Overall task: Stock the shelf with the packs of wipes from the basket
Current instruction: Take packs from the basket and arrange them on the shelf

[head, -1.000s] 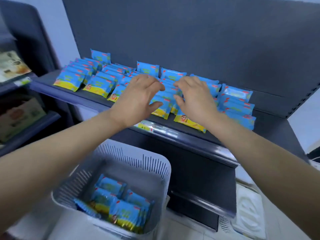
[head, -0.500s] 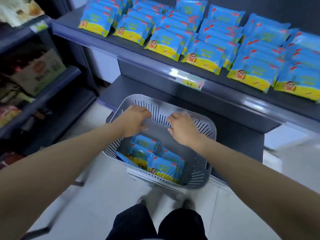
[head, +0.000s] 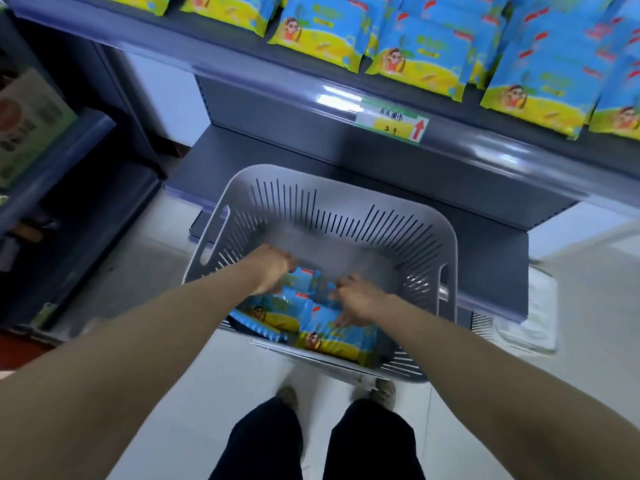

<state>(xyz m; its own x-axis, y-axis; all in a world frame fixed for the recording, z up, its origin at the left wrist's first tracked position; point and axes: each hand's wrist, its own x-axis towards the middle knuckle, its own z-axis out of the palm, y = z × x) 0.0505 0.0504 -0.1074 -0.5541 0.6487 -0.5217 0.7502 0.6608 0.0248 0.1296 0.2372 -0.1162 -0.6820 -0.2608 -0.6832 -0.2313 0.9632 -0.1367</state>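
stock status: the shelf [head: 277, 76] already carries several overlapping rows of blue-and-yellow packs of wipes [head: 419, 53], running right up to its front lip, above a green price tag [head: 394, 124]. how far the rows run back is out of frame. the grey slotted basket [head: 346, 188] stands on the floor just below and in front of the shelf. most of its bottom is bare. the leftover packs [head: 273, 317] are bunched in the near corner; about 4 show, some overlapping, so the exact count is unclear. judgement: well past the halfway mark, with 1 or 2 more loads left to lift.

step in hand: picking up the next load, nothing lifted yet.

hands: both arms reach steeply down from the camera, and the 2 hands are inside the basket on the pile, near each other but apart.
- left hand [head: 273, 271]: knuckles up, fingers curled over the far edge of the far pack [head: 304, 277]. reads as a grip on it, though the frame is smeared.
- right hand [head: 356, 301]: fingers pointing down toward the person and lying on the near pack [head: 336, 336], thumb on the far side. touching it for certain; cannot tell whether it has closed on it.

below: dark trouser legs [head: 263, 441] and shoe tips at the basket's near wall.
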